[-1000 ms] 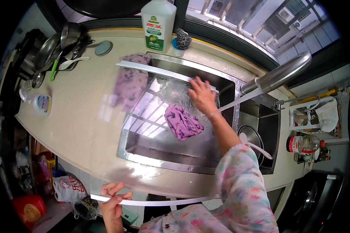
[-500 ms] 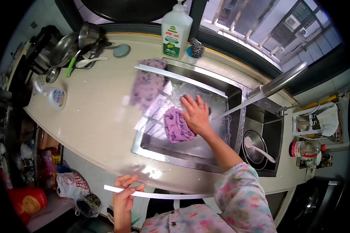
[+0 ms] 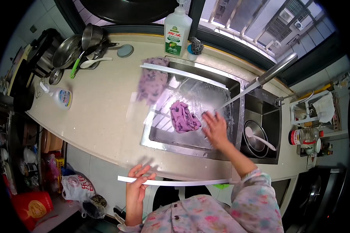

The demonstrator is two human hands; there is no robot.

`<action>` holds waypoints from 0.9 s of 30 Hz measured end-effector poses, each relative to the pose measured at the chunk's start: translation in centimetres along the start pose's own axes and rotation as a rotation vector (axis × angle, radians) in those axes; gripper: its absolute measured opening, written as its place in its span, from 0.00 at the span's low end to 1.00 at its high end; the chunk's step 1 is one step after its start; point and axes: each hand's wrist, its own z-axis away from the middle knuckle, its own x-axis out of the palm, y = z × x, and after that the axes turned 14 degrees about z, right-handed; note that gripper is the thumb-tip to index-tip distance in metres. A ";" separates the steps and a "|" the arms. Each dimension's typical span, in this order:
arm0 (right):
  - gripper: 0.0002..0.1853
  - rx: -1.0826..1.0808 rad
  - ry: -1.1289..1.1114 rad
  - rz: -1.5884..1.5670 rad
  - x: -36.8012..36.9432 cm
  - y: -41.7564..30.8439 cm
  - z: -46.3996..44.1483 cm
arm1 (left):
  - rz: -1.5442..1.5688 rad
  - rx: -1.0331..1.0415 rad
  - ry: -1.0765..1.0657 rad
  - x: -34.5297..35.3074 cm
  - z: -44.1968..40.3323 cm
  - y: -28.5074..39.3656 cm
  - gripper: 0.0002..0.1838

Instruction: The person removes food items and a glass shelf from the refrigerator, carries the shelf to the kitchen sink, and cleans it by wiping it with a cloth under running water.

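A clear panel with a white front strip (image 3: pixel 182 182) and a white back strip (image 3: pixel 186 75) lies tilted over the steel sink (image 3: pixel 171 148). My left hand (image 3: pixel 139 182) holds the panel at its front strip, fingers curled around the edge. Over the panel's wet surface, my right hand (image 3: pixel 216 130) has its fingers spread and looks slightly blurred. A crumpled purple patterned cloth (image 3: pixel 184 117) rests on the panel just left of that hand, apart from it. From the faucet (image 3: pixel 276 70), water runs down onto the panel.
Another purple cloth (image 3: pixel 152 79) lies at the sink's left edge. Behind stand a green-labelled pump bottle (image 3: pixel 177 33) and a steel wool scrubber (image 3: pixel 197 46). A spray bottle (image 3: pixel 60 97) and pans (image 3: pixel 68 50) are at left. A bowl with a spoon (image 3: pixel 256 138) sits in the small basin.
My right hand has moved off the purple cloth, rightward and nearer my body. My left hand still holds the panel. The whole view has shifted slightly.
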 end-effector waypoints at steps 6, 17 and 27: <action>0.30 0.161 -0.059 -0.054 1.0 0.8 1.0 | -0.057 0.032 -0.108 1.3 0.9 0.7 0.31; 0.29 -0.479 0.000 -0.254 -6.1 -13.8 -3.8 | 0.009 -0.041 -0.093 0.7 0.7 0.7 0.35; 0.28 -0.400 0.052 -0.180 -2.9 -16.5 -7.9 | 0.004 -0.080 -0.091 -0.2 0.0 0.1 0.36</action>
